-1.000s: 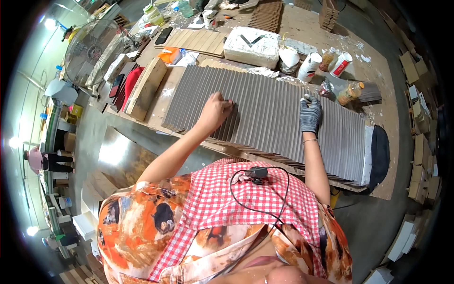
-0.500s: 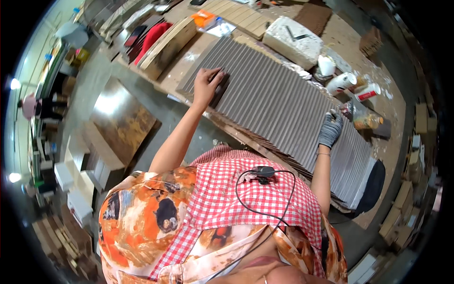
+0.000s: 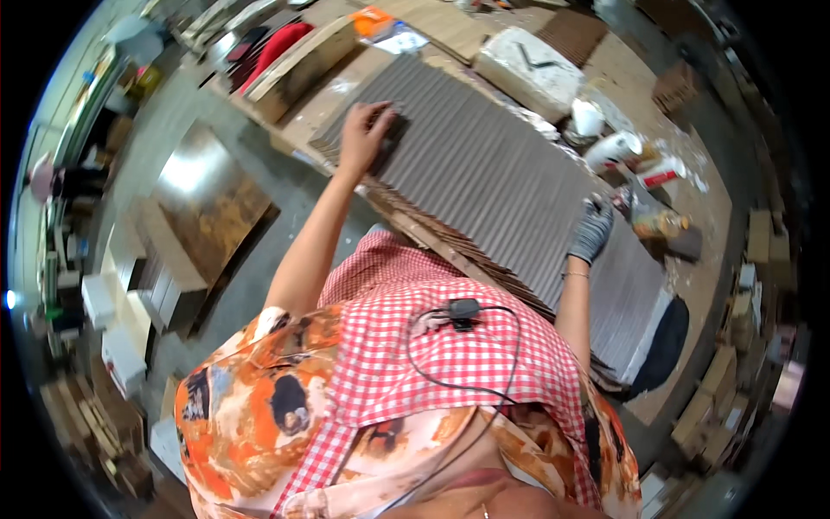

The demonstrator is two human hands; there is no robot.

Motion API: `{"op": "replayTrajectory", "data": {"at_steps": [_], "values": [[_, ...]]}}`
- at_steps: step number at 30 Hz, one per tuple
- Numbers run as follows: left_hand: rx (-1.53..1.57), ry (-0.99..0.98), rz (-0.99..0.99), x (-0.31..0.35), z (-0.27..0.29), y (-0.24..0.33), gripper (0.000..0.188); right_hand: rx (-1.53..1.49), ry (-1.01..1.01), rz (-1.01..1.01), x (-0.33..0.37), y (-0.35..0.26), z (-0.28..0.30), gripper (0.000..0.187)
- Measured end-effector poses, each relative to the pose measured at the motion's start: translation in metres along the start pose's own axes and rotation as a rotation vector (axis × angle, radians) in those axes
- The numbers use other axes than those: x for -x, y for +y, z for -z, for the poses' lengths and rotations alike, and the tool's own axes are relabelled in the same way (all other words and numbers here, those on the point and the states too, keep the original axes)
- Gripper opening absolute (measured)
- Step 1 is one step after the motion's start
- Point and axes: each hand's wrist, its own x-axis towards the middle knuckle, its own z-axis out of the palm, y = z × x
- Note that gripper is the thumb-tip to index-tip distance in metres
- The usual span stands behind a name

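Observation:
A long row of thin grey strips (image 3: 484, 173) lies overlapping on the table, stepped like fanned-out slats. Over its left part is my bare left hand (image 3: 367, 137), fingers bent and drawn together; what is in them, if anything, is hidden. A dark shadow falls on the strips beside it. My right hand (image 3: 591, 230), in a grey striped glove with bare fingertips, rests at the far edge of the row toward its right end. Its fingers are curled together, and I cannot make out what they hold.
Beyond the row lie a white-crusted block (image 3: 529, 73) with a dark angled piece on it, a white bottle (image 3: 612, 151) and a jar of orange stuff (image 3: 657, 225). A wooden board (image 3: 303, 73) stands at the left. A dark pad (image 3: 664, 346) lies at the row's right end.
The view has shifted slightly, so the table sits a little further left and up. Both hands stay over about the same parts of the strips; the left fingers have shifted a little.

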Motion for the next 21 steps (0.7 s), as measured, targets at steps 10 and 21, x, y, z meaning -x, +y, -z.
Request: {"op": "replayTrajectory", "data": {"at_steps": [10, 21], "values": [[0.073, 0.006, 0.049, -0.001, 0.014, 0.011, 0.026, -0.072, 0.066, -0.128, 0.008, -0.012, 0.0, 0.019], [0.099, 0.012, 0.057, 0.014, 0.042, 0.032, 0.024, -0.072, 0.025, -0.166, 0.028, -0.044, 0.025, 0.021]]}}
